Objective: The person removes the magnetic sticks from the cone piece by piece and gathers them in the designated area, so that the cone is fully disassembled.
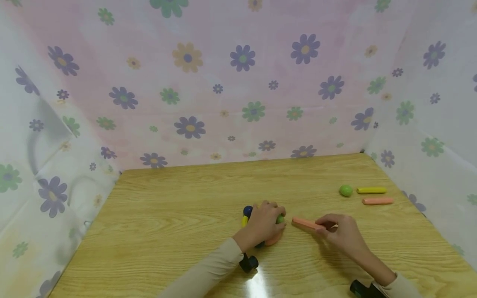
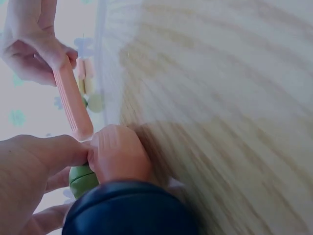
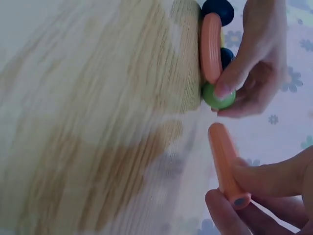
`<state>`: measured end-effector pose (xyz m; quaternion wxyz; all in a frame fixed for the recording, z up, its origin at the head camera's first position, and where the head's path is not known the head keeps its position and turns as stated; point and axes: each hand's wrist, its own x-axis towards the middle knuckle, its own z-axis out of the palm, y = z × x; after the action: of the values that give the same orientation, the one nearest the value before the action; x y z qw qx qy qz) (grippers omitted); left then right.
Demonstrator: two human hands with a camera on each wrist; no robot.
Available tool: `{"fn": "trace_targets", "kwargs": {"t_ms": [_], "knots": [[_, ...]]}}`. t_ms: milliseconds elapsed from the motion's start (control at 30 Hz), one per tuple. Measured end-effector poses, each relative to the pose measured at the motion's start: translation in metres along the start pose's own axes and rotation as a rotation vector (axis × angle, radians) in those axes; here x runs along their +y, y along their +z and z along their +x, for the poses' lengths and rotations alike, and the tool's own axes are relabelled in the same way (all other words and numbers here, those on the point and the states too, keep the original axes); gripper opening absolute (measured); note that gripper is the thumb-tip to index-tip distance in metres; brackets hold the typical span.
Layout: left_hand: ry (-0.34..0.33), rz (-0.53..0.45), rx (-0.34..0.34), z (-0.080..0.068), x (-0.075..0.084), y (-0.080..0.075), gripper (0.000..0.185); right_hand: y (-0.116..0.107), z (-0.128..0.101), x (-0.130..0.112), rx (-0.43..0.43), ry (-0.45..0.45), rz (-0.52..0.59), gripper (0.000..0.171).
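Observation:
My left hand (image 1: 261, 223) pinches a green ball (image 3: 218, 98), part of a small joined toy piece lying on the table. A curved orange rod (image 3: 211, 49) runs from that ball to a dark blue ball (image 3: 218, 11). In the head view another dark blue ball (image 1: 247, 211) and a yellow rod (image 1: 244, 221) show beside the hand, which covers much of the piece. Between thumb and fingers my right hand (image 1: 344, 234) holds a straight orange rod (image 1: 306, 224). Its free end points at the green ball, with a small gap between them. The rod's near end shows a grey disc in the right wrist view.
On the right of the wooden table (image 1: 179, 198) lie a loose green ball (image 1: 345, 190), a yellow rod (image 1: 371, 190) and another orange rod (image 1: 378, 201). Flower-patterned cloth (image 1: 223, 95) stands behind the table and along both sides.

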<state>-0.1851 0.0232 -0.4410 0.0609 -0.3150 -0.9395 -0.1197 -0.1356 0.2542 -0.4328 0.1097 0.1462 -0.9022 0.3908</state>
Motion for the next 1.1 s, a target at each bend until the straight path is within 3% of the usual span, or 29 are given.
{"fn": "trace_targets", "kwargs": {"t_ms": [200,433,767,1100], "knots": [[-0.001,-0.044,-0.017,-0.001,-0.003,-0.002,0.023,-0.011,0.000,0.006,-0.029,0.060,0.083,0.016],[0.041,-0.108,-0.073,-0.004,-0.010,-0.008,0.033,-0.033,0.002,0.016,-0.097,0.143,0.174,0.018],[0.129,-0.050,-0.134,-0.017,-0.025,-0.019,0.046,-0.067,0.000,0.032,-0.163,0.164,0.177,0.021],[0.174,-0.123,-0.206,-0.025,-0.028,-0.026,0.051,-0.092,-0.005,0.051,-0.156,0.132,0.241,0.021]]}}
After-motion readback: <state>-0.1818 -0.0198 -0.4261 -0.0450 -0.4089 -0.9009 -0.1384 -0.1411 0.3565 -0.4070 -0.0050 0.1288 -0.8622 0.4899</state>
